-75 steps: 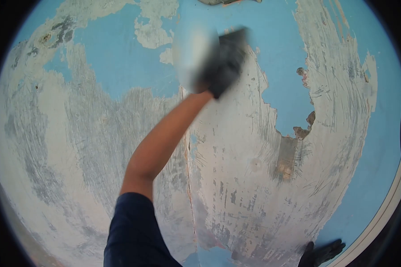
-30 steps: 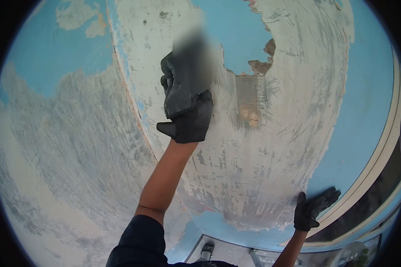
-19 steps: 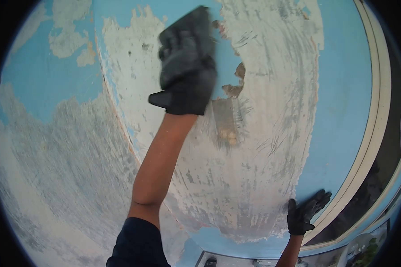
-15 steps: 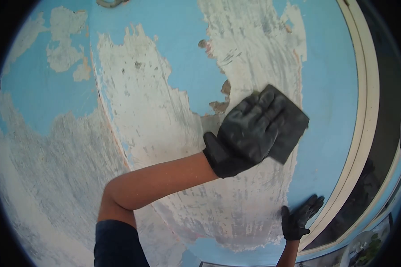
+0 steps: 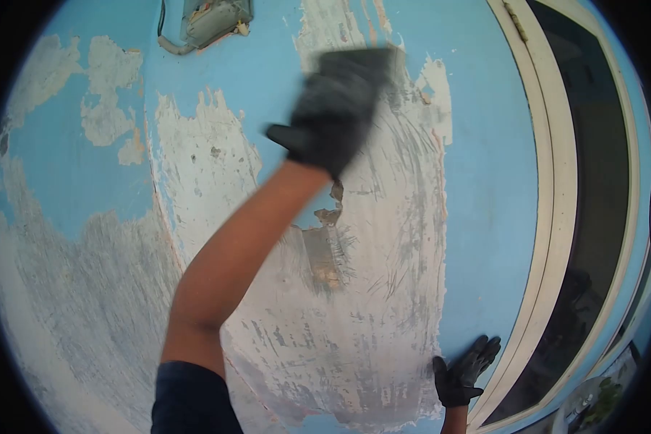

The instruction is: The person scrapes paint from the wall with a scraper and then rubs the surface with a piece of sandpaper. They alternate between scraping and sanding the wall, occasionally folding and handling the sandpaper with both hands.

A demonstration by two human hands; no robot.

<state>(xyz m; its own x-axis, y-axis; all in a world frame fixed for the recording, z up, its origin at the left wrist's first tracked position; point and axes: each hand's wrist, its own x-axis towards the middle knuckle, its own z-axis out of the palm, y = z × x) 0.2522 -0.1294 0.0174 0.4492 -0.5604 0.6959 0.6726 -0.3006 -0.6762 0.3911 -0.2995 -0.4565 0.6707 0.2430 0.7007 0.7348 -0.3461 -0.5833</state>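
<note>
Dark pad (image 5: 375, 61) (blurred) beneath left hand (image 5: 331, 119)

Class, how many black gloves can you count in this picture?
2. One is on the left hand, blurred at upper middle with a dark pad; the other is on the right hand, low against blue paint beside the pale frame. No others show.

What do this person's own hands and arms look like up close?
The left hand and right hand wear black, full-fingered gloves that end at the wrist. A short, dark navy fabric sleeve covers the upper left arm; the forearm is bare. No markings are readable, and the right sleeve is out of view.
</note>
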